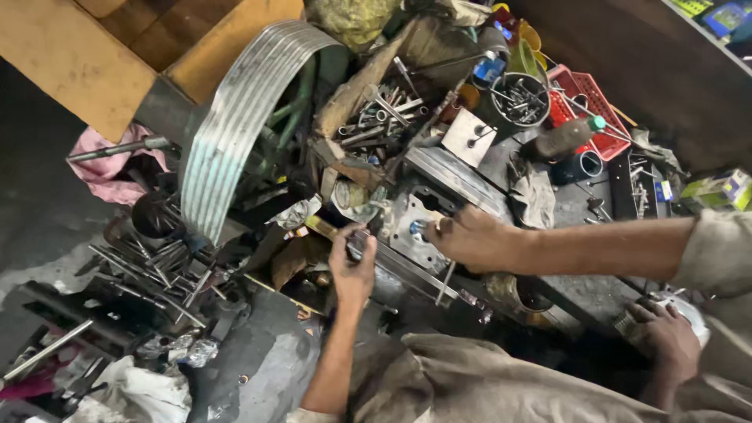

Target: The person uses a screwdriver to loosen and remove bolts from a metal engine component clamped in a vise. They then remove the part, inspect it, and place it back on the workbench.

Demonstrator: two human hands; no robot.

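Metal engine block (pixel 411 231), grey and greasy, sits at centre of a cluttered workbench (pixel 572 294), its flat face with round bores turned up toward the camera. A long metal bar (pixel 407 270) lies along its near edge.

Left hand (pixel 352 262): fingers curled closed round a small dark tool or part at the block's left edge; what it is cannot be told. Forearm rises from bottom of frame.

Right hand (pixel 470 235): reaches in from the right, fingers bent and pressed on the block's face beside a bore; whether it pinches anything cannot be told.

A third hand (pixel 666 337), lower right, rests on a round ribbed metal part (pixel 689 309). Its owner cannot be told.

Surroundings: large grooved pulley wheel (pixel 235 117) with green spokes stands tilted to the left of the block. Behind the block, a heap of spanners (pixel 380 117). Further back, a round tin of bolts (pixel 518 98) just beside a red plastic basket (pixel 599 98). A dark bottle with green cap (pixel 565 137) lies across the basket's front. Pink cloth (pixel 106 168) far left; loose rods and sockets (pixel 160 266) lower left.
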